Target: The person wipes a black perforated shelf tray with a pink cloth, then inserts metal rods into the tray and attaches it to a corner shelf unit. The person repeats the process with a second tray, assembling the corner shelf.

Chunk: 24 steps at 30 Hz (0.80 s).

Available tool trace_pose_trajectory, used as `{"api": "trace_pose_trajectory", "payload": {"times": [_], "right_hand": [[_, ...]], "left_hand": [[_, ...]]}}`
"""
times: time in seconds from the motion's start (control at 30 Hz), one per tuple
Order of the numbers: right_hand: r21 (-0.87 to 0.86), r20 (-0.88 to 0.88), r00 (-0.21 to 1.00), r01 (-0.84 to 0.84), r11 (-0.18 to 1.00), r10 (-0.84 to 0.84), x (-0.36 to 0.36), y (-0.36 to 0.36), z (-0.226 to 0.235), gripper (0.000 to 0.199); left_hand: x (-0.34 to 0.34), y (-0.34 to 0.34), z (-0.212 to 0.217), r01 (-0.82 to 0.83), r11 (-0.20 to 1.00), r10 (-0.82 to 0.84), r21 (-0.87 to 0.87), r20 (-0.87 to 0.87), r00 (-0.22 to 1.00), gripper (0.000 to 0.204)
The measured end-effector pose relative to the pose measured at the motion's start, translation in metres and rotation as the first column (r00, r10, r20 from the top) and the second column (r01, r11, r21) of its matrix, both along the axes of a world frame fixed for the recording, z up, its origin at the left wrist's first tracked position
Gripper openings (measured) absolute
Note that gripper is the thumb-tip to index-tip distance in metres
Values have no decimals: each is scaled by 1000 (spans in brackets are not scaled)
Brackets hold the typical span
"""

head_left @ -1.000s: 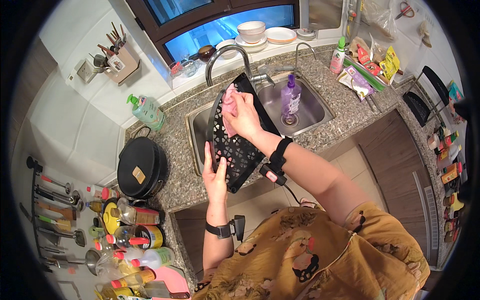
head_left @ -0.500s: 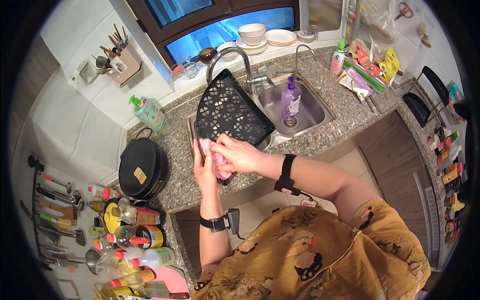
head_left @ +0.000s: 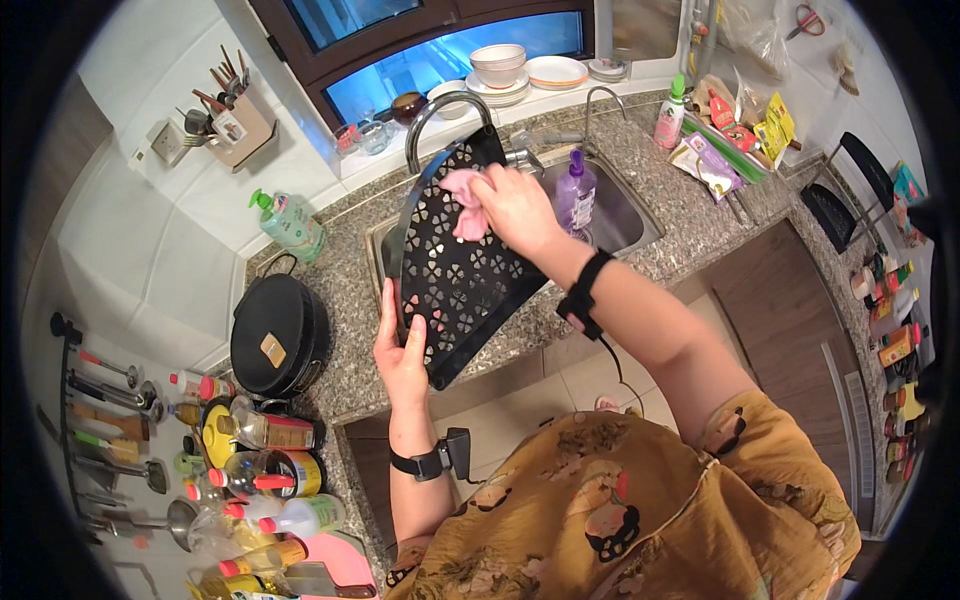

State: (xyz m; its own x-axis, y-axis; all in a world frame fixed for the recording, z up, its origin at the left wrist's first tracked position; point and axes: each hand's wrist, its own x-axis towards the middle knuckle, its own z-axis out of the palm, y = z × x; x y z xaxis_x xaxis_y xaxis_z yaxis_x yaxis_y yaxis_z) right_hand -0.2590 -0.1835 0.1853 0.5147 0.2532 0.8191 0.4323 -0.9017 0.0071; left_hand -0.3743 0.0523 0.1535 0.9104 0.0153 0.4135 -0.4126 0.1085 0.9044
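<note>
A black fan-shaped metal shelf [head_left: 440,265], pierced with clover cutouts, is held tilted over the left part of the sink. My left hand [head_left: 402,355] grips its lower left edge, thumb on the near face and fingers behind. Bunched in my right hand [head_left: 522,212] is a pink cloth [head_left: 466,205], pressed against the upper part of the shelf. The shelf's back side and most of the left basin are hidden. Behind its top rises the curved faucet [head_left: 425,125].
A purple pump bottle [head_left: 574,195] stands in the right basin [head_left: 625,225]. To the left are a green pump bottle [head_left: 290,225] and a black lidded pan [head_left: 278,335]. Several sauce bottles [head_left: 270,430] crowd the near left counter, beside a knife [head_left: 325,582]. Stacked bowls [head_left: 498,68] line the sill.
My right hand has moved the pink cloth up from the shelf's lower corner to its upper part. The shelf has turned more upright, and its lower corner has come nearer to me.
</note>
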Motion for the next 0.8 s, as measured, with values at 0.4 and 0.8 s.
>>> {"api": "trace_pose_trajectory", "payload": {"times": [0.4,0.8], "right_hand": [[676,-388,631,-300,673,671,-78,81,-29,31],[563,-547,433,-444,697,717,-81,74,-27,13]], "left_hand": [[18,-21,-22,-92,977,54,-192,-197,979,62],[26,-21,-5,-175,961,140,-216,-167,976,60]]}}
